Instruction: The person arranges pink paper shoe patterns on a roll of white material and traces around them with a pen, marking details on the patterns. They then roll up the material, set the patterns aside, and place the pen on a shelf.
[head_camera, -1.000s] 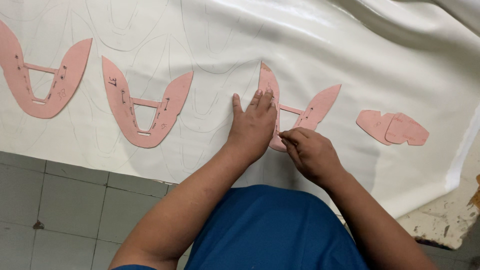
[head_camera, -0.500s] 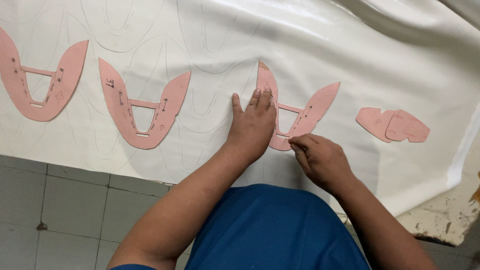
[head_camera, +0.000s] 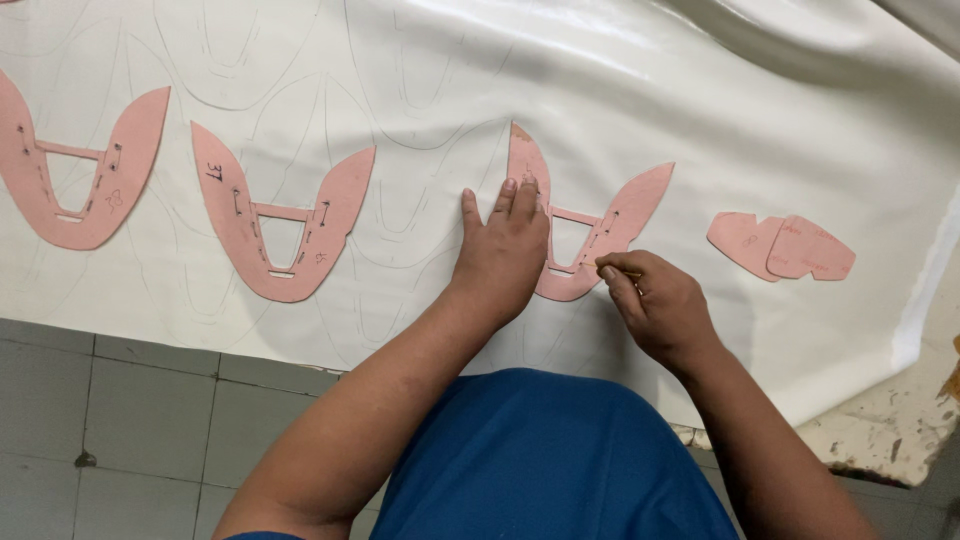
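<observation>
**Hands on the pink pattern**

We see the left hand (head_camera: 505, 250) lying flat, fingers together and thumb spread, pressing on the U-shaped pink pattern (head_camera: 610, 225) that rests on the white sheet (head_camera: 700, 110). The right hand (head_camera: 660, 305) touches that pattern's lower edge, fingertips pinched on a thin pencil (head_camera: 622, 271). Two similar templates (head_camera: 280, 225) lie left of the pattern; small pink pieces (head_camera: 780, 247) lie to its right.

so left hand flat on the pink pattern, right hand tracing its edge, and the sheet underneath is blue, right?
Not quite: the sheet is white, with faint traced outlines; the blue is the person's shirt. The head view shows it. The rest holds: left hand lies flat on the pink pattern, right hand holds a thin marking tool at its edge.
</observation>
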